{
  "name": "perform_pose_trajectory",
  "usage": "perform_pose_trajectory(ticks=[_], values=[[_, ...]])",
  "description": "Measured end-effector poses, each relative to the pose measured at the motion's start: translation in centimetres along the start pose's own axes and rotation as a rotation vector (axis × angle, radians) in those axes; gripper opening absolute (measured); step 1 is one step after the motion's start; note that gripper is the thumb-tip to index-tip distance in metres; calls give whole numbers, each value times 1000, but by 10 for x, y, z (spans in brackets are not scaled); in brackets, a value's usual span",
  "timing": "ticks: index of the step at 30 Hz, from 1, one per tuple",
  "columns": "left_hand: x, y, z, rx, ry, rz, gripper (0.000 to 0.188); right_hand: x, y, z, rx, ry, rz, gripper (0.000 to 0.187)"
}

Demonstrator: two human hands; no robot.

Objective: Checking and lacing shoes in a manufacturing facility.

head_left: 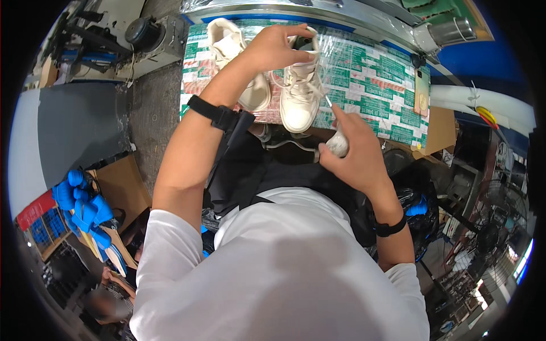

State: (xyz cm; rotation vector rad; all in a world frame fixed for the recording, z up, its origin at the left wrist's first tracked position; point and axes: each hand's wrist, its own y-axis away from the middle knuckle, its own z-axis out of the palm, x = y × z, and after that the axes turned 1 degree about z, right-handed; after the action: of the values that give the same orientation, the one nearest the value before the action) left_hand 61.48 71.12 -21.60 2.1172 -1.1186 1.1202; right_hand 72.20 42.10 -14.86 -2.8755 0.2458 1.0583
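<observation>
Two cream lace-up sneakers lie side by side on a wrapped surface, toes toward me. My left hand point(278, 48) grips the heel collar of the right sneaker point(298, 105), its thumb and fingers on the opening. The left sneaker point(256, 95) is partly covered by my left wrist. In my right hand point(358, 148) is a slim pointed tool point(338, 143) with a thick, whitish wrapped handle. Its thin light tip is beside the right sneaker's laces; whether it touches them I cannot tell. A loose lace end hangs at that side.
Green, white and red printed tape under clear film covers the work surface point(364, 74). A phone point(421, 94) lies at its right end. Metal machinery point(449, 33) borders the back. Blue pieces point(85, 213) are piled at left; another person point(108, 301) is at lower left. A fan point(492, 236) stands right.
</observation>
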Motion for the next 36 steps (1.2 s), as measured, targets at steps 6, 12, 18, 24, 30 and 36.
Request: perform_pose_trajectory(ticks=[6,12,18,24,30,36], values=[[-3,0,-1,2,-29,29,60,1,-48,36,90,-20,-97,83],[-16,0,5,56,-12,50,66,-5,-59,44,-29,49,-26,79],[-8,3,7,66,-35,27,64,4,-82,40,-117,-358,253,73],[-10,11,12,71,-44,11,62,19,-61,22,-253,-661,311,63],[2,5,4,35,-58,9,63,14,-74,50,-146,-546,288,64],[-3,0,-8,64,-50,66,65,-8,-41,24,-152,-437,57,70]])
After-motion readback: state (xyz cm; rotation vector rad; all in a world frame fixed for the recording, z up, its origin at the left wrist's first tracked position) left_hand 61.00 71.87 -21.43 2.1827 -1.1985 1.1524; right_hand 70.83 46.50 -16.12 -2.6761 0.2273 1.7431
